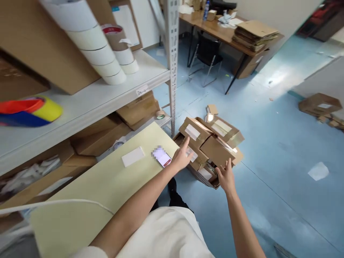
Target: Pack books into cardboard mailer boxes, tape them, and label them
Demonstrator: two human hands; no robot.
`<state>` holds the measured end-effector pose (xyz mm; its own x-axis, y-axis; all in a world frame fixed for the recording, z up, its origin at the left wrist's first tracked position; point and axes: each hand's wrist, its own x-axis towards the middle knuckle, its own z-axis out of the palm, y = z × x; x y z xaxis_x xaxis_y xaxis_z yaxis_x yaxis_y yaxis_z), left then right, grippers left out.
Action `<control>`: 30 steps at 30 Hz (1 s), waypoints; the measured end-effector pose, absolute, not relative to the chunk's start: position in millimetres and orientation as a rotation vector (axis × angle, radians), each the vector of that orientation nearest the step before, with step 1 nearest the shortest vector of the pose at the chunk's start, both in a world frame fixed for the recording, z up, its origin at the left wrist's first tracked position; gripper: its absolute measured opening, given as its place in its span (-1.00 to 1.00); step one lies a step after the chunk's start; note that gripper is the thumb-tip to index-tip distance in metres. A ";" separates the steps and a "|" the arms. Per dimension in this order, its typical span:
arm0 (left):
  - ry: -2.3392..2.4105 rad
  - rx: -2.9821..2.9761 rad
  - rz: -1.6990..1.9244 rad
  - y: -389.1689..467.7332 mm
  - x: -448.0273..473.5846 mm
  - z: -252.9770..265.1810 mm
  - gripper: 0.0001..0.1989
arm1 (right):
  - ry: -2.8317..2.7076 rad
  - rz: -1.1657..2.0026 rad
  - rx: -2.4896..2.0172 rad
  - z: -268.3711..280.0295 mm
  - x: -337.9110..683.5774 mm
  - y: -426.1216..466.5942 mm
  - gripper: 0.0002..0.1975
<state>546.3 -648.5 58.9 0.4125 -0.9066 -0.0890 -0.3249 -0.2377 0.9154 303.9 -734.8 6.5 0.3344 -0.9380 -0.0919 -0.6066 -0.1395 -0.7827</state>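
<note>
Both my hands reach out over a basket (200,178) heaped with labelled cardboard boxes. My left hand (183,156) has its fingers apart above the near left side of the pile, close to a box with a white label (194,129). Over the right side, my right hand (226,175) is open with thumb and fingers spread, near a plain brown box (217,150). Neither hand appears to hold anything; whether the fingertips touch the boxes I cannot tell. A phone (162,157) lies on the pale yellow table (107,193), left of my left wrist.
A white rectangular item (133,156) lies on the table. To the left stands a metal shelf (150,73) with label rolls (104,61) and cartons. Further back are a black chair (206,50) and a desk with flattened cardboard (255,30). Paper (318,171) lies on the blue floor.
</note>
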 end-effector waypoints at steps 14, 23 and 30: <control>0.160 1.956 -0.321 -294.5 474.7 31.9 -0.68 | -0.095 0.082 -2.413 14.6 443.0 -580.9 -0.56; 0.748 1.756 0.168 -157.2 347.0 48.0 -0.67 | -1.128 0.402 -2.279 43.7 492.1 -356.4 -0.63; 1.169 1.537 0.567 -96.2 250.7 42.7 -0.65 | -1.672 0.615 -1.872 74.3 441.7 -201.5 -0.64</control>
